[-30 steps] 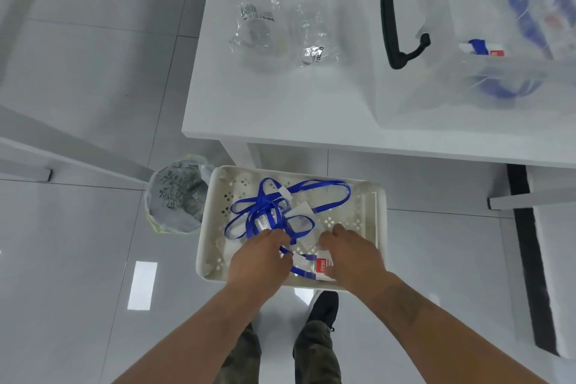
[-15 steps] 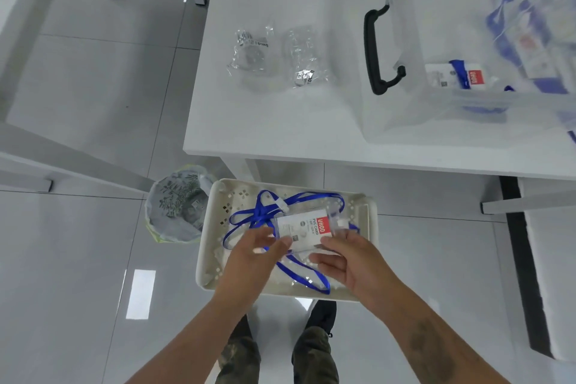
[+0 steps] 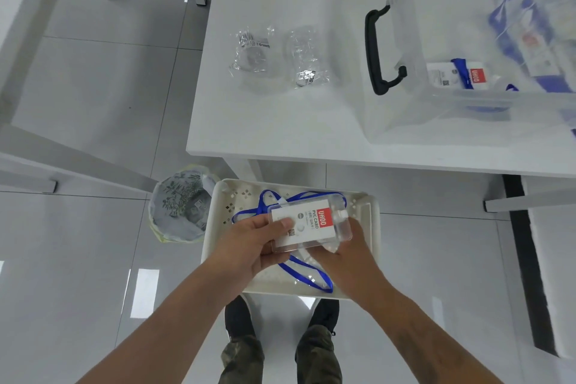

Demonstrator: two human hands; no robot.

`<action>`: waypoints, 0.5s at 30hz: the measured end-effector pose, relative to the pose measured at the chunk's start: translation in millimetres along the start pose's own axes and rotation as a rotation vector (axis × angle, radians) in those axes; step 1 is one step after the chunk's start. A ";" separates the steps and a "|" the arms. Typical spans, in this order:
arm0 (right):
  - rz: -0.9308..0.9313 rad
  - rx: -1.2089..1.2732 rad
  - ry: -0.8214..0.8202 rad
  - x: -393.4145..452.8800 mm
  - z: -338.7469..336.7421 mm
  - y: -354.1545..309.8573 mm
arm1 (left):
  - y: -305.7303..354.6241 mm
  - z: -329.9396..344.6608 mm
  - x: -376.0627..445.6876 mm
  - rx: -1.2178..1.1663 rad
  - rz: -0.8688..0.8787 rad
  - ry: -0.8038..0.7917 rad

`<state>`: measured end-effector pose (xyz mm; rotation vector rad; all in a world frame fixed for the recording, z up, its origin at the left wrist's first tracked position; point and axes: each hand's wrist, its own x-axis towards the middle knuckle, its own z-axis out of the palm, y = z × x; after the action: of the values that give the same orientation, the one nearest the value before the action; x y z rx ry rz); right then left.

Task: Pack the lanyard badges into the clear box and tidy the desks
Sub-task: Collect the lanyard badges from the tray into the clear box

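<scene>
A clear badge holder (image 3: 311,224) with a white and red card hangs above a white perforated tray (image 3: 371,227). My left hand (image 3: 252,243) grips its left end, thumb on top. My right hand (image 3: 346,249) holds its right side from beneath. Its blue lanyard (image 3: 307,274) trails down into the tray in loops. On the white desk (image 3: 280,121) stands the clear box (image 3: 467,109) with a black handle (image 3: 378,53); inside it lie several badges (image 3: 461,76) with blue lanyards.
Two empty clear plastic wrappers (image 3: 252,53) (image 3: 307,59) lie on the desk left of the box. A lined waste bin (image 3: 180,203) stands on the floor left of the tray. White desk legs and a second desk edge are at far left.
Both hands lifted a badge holder out of the lanyard tangle in the tray and raised it closer to me, card face up. The view tilted slightly.
</scene>
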<state>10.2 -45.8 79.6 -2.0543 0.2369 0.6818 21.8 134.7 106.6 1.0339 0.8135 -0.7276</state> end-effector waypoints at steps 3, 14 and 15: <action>-0.050 -0.131 -0.104 -0.8 8.7 -14.2 | 3.0 7.4 4.5 0.056 0.127 0.073; -0.163 -0.134 -0.016 16.6 -48.9 -56.3 | 12.8 -4.0 -8.2 1.031 0.437 0.153; -0.118 -0.063 -0.018 21.5 -51.8 -57.9 | 15.9 -4.0 -11.0 0.931 0.368 0.077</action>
<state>71.6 -54.7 131.0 -2.1030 0.0836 0.6414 28.5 145.3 121.9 1.9919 0.2942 -0.7538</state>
